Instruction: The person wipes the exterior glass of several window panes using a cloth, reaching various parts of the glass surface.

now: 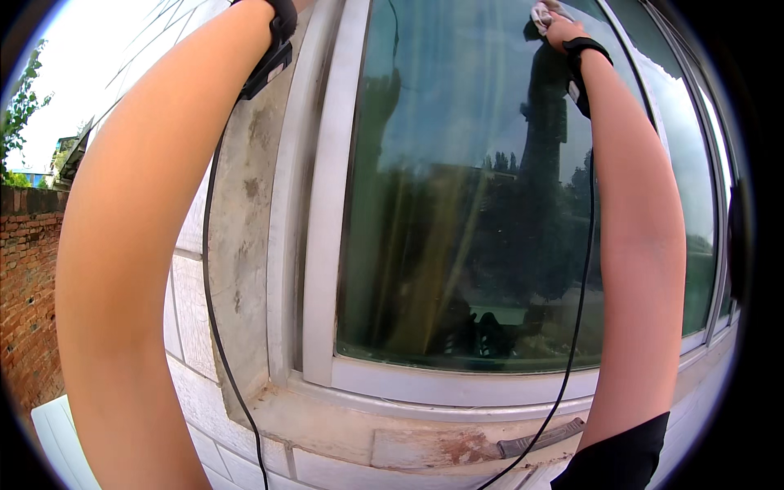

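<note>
My right hand (565, 32) grips a crumpled pale cloth (542, 15) against the upper part of a window pane (441, 233). The glass is dark and reflects sky, trees and a figure with an arm raised. My left hand is out of view past the top edge; its forearm (128, 220) reaches up along the left side of the window frame (323, 245). Each wrist wears a black strap with a small device, such as the right wrist device (577, 92).
On the sill (318, 416) lies a rusty broad-bladed tool (438, 449) with a grey handle (542, 438). Black cables (211, 306) hang from both wrist devices. White wall tiles (190, 386) surround the recess. A brick wall (30, 288) stands at far left, and more window panels (698, 263) continue right.
</note>
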A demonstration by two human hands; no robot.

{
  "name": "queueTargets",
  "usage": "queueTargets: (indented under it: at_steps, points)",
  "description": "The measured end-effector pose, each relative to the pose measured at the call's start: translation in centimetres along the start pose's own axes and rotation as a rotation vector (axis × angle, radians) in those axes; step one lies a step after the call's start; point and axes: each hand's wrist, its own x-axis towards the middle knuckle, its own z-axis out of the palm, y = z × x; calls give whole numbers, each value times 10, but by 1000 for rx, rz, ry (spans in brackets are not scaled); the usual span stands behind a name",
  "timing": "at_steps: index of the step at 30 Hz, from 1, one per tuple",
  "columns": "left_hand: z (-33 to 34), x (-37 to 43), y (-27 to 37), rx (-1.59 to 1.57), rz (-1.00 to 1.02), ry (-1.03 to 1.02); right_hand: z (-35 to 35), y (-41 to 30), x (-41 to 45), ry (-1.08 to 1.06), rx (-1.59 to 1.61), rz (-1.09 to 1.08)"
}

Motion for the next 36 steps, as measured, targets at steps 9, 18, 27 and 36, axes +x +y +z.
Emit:
queueTargets:
  at_steps: [9, 18, 27, 36]
  points:
    - [19, -23, 45, -123, -26, -21, -29, -146, -61, 85, 254, -88]
    - [25, -25, 51, 66, 80, 4, -46, -137, -124, 216, 271, -545]
    - [21, -80, 123, 476, 153, -311, -41, 161, -152, 110, -138, -226]
    - [67, -156, 182, 364, 167, -453, -27, -93, -263, 258, 292, -902]
